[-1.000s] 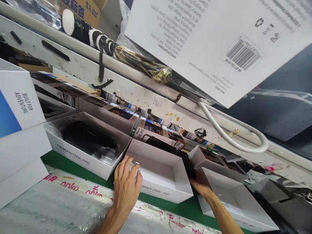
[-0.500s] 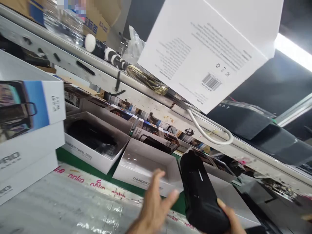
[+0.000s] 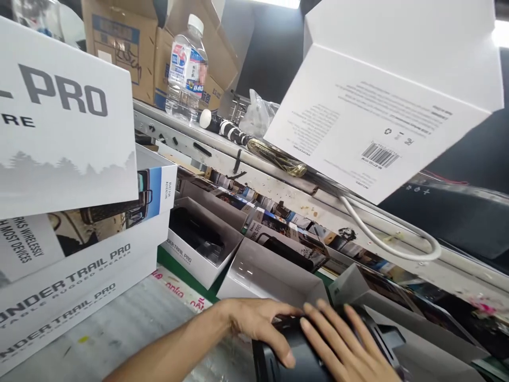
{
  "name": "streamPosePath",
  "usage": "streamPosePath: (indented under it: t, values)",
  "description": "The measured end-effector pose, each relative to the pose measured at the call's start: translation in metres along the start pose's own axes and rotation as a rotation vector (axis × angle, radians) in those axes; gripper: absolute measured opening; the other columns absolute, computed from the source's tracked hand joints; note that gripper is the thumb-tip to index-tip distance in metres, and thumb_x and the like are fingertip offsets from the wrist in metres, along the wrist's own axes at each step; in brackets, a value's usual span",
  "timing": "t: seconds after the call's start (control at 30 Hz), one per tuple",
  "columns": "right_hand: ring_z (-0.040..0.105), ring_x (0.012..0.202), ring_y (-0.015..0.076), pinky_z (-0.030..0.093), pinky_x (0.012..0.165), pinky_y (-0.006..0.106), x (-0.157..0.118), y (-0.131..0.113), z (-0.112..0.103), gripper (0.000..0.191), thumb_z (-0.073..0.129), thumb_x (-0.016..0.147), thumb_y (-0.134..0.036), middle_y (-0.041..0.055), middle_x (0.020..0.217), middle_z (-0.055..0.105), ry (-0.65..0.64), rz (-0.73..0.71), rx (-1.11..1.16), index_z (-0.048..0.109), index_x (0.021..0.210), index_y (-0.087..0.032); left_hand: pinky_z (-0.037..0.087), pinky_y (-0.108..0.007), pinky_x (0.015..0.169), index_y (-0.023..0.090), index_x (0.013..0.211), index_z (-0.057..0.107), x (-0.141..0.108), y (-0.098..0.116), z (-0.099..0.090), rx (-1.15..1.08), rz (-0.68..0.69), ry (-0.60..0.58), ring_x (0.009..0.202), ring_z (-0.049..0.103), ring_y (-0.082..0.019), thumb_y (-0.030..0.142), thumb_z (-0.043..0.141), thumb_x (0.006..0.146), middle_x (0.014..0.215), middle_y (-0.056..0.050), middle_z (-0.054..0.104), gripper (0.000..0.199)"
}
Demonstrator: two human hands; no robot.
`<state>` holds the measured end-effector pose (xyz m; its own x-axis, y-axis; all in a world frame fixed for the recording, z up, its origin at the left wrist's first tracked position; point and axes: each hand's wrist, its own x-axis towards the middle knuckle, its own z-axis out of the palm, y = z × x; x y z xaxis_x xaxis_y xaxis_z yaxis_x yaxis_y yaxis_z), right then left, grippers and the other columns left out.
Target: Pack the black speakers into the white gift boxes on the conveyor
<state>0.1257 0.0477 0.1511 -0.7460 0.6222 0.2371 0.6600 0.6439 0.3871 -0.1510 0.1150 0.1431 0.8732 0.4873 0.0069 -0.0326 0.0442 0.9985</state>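
A black speaker (image 3: 294,353) is at the bottom, right of centre, partly covered by both hands. My left hand (image 3: 264,323) grips its left end, thumb on top and the other fingers mostly hidden behind. Across its upper face lies my right hand (image 3: 342,339), fingers spread and stretched out. Just behind is an open white box (image 3: 274,273), whose visible inside shows white walls. To the left, another open white box (image 3: 202,246) holds a black speaker (image 3: 194,228) and a clear plastic-wrapped item.
White printed boxes (image 3: 79,265) are stacked at the left. A large white carton (image 3: 350,127) with a barcode stands on the ledge at the upper right. A water bottle (image 3: 186,69), a tape-wrapped rod (image 3: 228,129) and a looped white cable (image 3: 397,244) are along the ledge.
The view has shifted left. My left hand has moved from beside the speaker onto its end; my right hand now lies over it, and the speaker is turned and lower.
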Motion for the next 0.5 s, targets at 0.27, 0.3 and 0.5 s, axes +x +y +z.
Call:
streamPosePath:
  t: [0.27,0.3,0.5]
  values:
    - [0.054,0.121,0.0385,0.049,0.100,0.050,0.078,0.004,0.025,0.100,0.078,0.064,-0.031,0.0169,0.137,0.057,-0.176,0.609,0.030,0.039,0.155,-0.016,0.047,-0.053,0.110,0.020,0.124,0.066,-0.008,-0.067,-0.024,0.815,0.203,1.398,0.129,0.058,-0.032,0.031,0.054,0.092,0.136,-0.013,0.064,0.036]
    - [0.052,0.123,0.0390,0.047,0.103,0.051,0.089,0.007,0.028,0.099,0.079,0.064,-0.029,0.0172,0.139,0.056,-0.207,0.639,0.000,0.041,0.154,-0.016,0.048,-0.056,0.109,0.018,0.128,0.063,-0.006,-0.080,-0.026,0.907,0.195,1.415,0.134,0.055,-0.035,0.029,0.056,0.091,0.142,-0.015,0.059,0.040]
    - [0.047,0.132,0.0360,0.036,0.114,0.049,0.118,0.014,0.070,0.102,0.083,0.063,-0.017,0.0154,0.145,0.052,-0.294,0.562,-0.028,0.040,0.156,-0.021,0.063,-0.048,0.089,0.018,0.129,0.056,0.012,-0.109,-0.036,0.844,0.058,1.524,0.117,0.068,-0.032,0.022,0.053,0.092,0.155,-0.018,0.045,0.037]
